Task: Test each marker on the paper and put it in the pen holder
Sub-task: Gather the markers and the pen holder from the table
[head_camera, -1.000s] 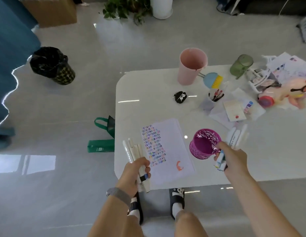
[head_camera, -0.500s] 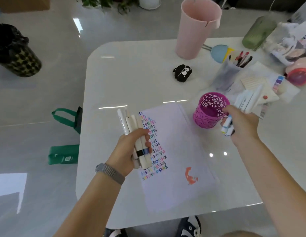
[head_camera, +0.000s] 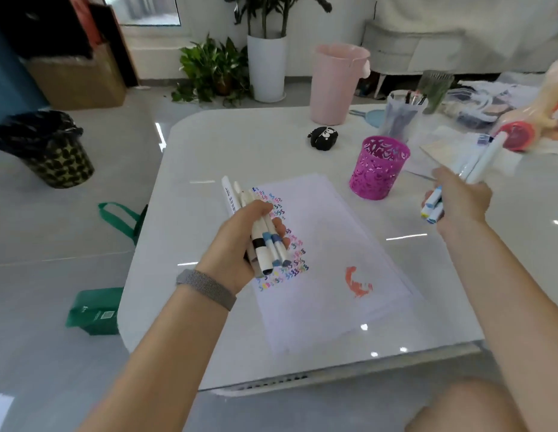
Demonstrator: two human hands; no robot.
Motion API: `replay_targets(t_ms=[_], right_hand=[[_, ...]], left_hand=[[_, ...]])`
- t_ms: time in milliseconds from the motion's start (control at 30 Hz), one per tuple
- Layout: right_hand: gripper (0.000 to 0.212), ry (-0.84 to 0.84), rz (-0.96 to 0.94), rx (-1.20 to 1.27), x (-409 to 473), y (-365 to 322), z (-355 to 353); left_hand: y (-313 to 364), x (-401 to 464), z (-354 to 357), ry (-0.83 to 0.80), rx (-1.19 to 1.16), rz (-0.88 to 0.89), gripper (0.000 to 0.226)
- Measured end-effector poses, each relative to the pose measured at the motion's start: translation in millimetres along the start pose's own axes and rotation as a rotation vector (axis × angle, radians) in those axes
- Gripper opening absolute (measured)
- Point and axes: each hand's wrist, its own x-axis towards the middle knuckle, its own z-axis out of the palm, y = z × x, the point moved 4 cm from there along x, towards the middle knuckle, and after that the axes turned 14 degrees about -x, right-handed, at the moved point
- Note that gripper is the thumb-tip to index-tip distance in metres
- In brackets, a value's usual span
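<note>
A white sheet of paper (head_camera: 330, 244) lies on the white table (head_camera: 234, 141), with rows of small coloured marks along its left side and an orange scribble near the front. My left hand (head_camera: 240, 241) grips a bundle of several white markers (head_camera: 265, 244) above the paper's left edge. My right hand (head_camera: 461, 199) grips another bundle of white markers (head_camera: 480, 165), to the right of the magenta pen holder (head_camera: 377, 168). The holder stands upright beyond the paper's far right corner, and its inside is hidden from here.
Behind the holder stand a pink bucket (head_camera: 336, 82), a small black toy (head_camera: 322, 137) and a clear cup with pens (head_camera: 402, 115). Papers and a pink toy (head_camera: 539, 113) crowd the right. On the floor at the left are a bin (head_camera: 50, 148) and a green bag (head_camera: 100, 310).
The view has tilted up and closer to the table. Both hands still hold their marker bundles; the right hand has drifted to the right, away from the pen holder.
</note>
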Motion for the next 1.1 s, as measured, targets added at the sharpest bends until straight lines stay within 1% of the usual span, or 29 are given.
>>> replay_targets(t_ms=[100,133,267,367,433,500,600,667,733,800,833,867,900,933,1000,1100], right_hand=[[0.021,-0.171,0.09,-0.225,-21.6,19.4,-14.8],[0.021,-0.211,0.098,-0.266,-26.5,23.1,-18.5],[0.027,-0.306,0.048,-0.372,-35.8,32.4,-23.9],[0.035,-0.384,0.01,-0.473,-35.2,41.0,-21.3],[0.024,-0.423,-0.018,-0.564,-29.5,40.1,-23.2],[0.017,-0.394,-0.064,-0.598,-15.9,36.0,-30.0],[0.019,-0.304,-0.151,-0.62,6.9,30.9,-42.7],[0.017,-0.329,-0.146,-0.662,17.6,32.7,-44.5],[0.024,-0.362,-0.165,-0.732,27.9,35.0,-42.1],[0.02,-0.35,-0.189,-0.738,38.7,36.5,-38.1],[0.025,-0.348,-0.197,-0.735,42.4,37.0,-36.3],[0.038,-0.342,-0.196,-0.73,45.9,36.5,-34.6],[0.05,-0.331,-0.191,-0.73,49.9,35.9,-32.7],[0.054,-0.327,-0.191,-0.737,51.6,34.1,-31.4],[0.048,-0.317,-0.199,-0.745,51.0,31.8,-30.5],[0.039,-0.214,-0.228,-0.771,43.0,31.3,-39.1]], left_hand=[[-18.2,-36.5,-2.1,0.008,0.023,-0.02,0.015],[-26.1,-46.5,-2.5,0.007,0.024,-0.035,0.016],[-57.4,-59.3,10.4,-0.022,-0.031,-0.046,0.015],[-82.8,-47.6,36.2,-0.044,-0.043,-0.132,0.017],[-100.9,-34.0,58.4,-0.072,-0.01,-0.206,0.016],[-116.7,-14.9,79.8,-0.083,0.02,-0.236,0.02],[-137.2,18.6,110.9,-0.108,0.057,-0.244,0.021],[-146.6,42.2,128.1,-0.116,0.051,-0.243,0.017],[-151.9,64.1,140.0,-0.116,0.033,-0.228,0.013],[-151.0,74.8,147.1,-0.121,0.055,-0.189,0.01],[-149.8,77.1,147.8,-0.13,0.062,-0.158,0.007],[-148.2,78.1,146.6,-0.141,0.066,-0.122,0.007],[-146.2,76.6,143.5,-0.153,0.08,-0.091,0.013],[-144.2,75.1,138.9,-0.161,0.11,-0.058,0.02],[-138.8,70.4,128.4,-0.18,0.161,0.014,0.022],[-127.0,61.8,118.0,-0.165,0.226,0.075,0.012]])
